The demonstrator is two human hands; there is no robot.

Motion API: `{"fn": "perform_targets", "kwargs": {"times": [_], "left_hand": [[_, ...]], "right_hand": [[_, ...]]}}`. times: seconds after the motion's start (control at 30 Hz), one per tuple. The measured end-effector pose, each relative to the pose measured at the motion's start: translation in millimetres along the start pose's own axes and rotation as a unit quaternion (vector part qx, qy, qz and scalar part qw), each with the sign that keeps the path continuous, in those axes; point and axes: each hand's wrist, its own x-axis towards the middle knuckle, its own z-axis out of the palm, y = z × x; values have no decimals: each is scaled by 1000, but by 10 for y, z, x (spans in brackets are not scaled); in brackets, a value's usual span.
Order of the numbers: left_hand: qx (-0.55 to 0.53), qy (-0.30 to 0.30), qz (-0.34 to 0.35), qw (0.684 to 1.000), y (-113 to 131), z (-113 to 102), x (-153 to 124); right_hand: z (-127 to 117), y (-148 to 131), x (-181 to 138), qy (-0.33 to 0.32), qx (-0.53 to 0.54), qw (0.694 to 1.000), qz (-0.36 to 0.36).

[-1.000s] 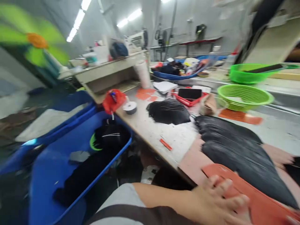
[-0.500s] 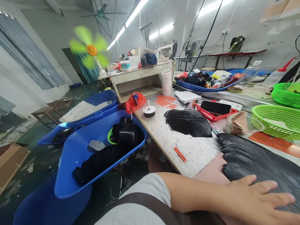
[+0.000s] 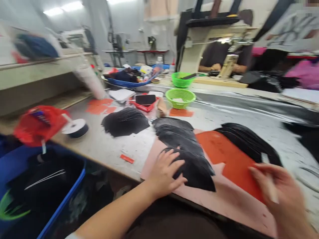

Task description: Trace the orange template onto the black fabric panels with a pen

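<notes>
Spool (image 3: 75, 128), pink sheet (image 3: 231, 196) on worktable (image 3: 98, 141)

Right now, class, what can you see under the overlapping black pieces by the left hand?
A pink sheet shows along the near edge of the black pieces beside the left hand. Whatever lies beneath their middle is covered and cannot be seen.

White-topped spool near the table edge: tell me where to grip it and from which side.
I'd grip the spool around the rim of its round white top, bringing the left hand from the picture's right. The red bag crowds its left, whereas a gap separates it from the black stack. The thin peg on top would hinder a flat palm.
</notes>
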Motion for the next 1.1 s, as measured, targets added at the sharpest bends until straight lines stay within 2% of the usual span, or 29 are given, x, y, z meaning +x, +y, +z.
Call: {"fn": "perform_targets", "kwargs": {"times": [0.07, 0.13, 0.2, 0.27, 0.33, 0.43, 0.53, 0.73, 1.1], "left_hand": [[-28, 63, -12, 998, -26, -49, -102], [-13, 67, 21, 997, -11, -59, -189], [35, 16, 68, 997, 24, -33, -242], [90, -53, 97, 990, 54, 13, -255], [124, -100, 90, 983, 67, 60, -248], [132, -118, 52, 983, 67, 98, -240], [125, -114, 46, 985, 60, 103, -250], [125, -95, 73, 985, 52, 110, -261], [145, -82, 90, 982, 53, 134, -215]], "right_hand": [[199, -64, 15, 6, 31, 1000, 3], [444, -180, 35, -84, 39, 995, -24], [639, -305, 36, -154, 15, 985, -81], [728, -390, 20, -169, -24, 977, -131], [711, -410, -9, -144, -62, 972, -176], [583, -345, -98, -147, -74, 961, -222], [483, -262, -247, -180, -61, 954, -231], [499, -169, -426, -124, -63, 955, -264], [505, -176, -434, -113, -78, 952, -274]]}}
